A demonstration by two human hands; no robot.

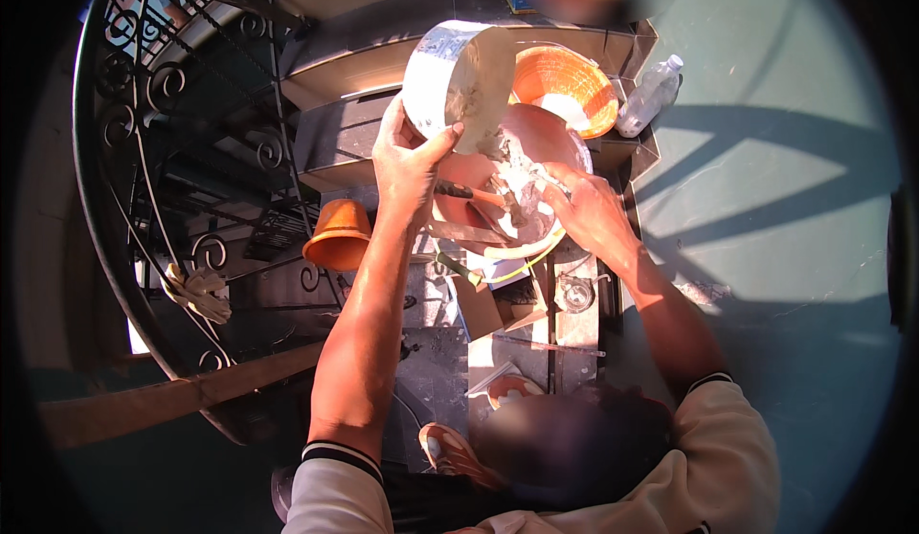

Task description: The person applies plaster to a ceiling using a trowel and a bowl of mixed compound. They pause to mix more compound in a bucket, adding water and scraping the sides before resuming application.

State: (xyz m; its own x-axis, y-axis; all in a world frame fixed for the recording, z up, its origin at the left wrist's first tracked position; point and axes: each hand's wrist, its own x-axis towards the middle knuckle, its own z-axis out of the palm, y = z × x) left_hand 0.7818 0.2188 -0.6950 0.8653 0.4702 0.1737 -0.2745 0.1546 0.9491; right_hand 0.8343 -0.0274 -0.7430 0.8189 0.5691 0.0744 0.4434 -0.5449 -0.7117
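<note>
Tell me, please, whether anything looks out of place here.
The crumpled pale cloth, possibly a glove, seems slightly odd: it hangs on the stair railing at the left, beyond the orange pot and away from the bowl.

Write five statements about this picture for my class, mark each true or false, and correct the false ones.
1. The person's left hand holds a round, silvery metal pan. True.
2. The clear plastic bottle stands left of the wide orange basin. False: it is on the basin's right.
3. The person's right hand is at the white, lumpy material in the large, round pinkish bowl. True.
4. The black metal railing runs along the picture's right side. False: it is on the left.
5. A small orange tub sits farther left than the left hand. True.
</note>
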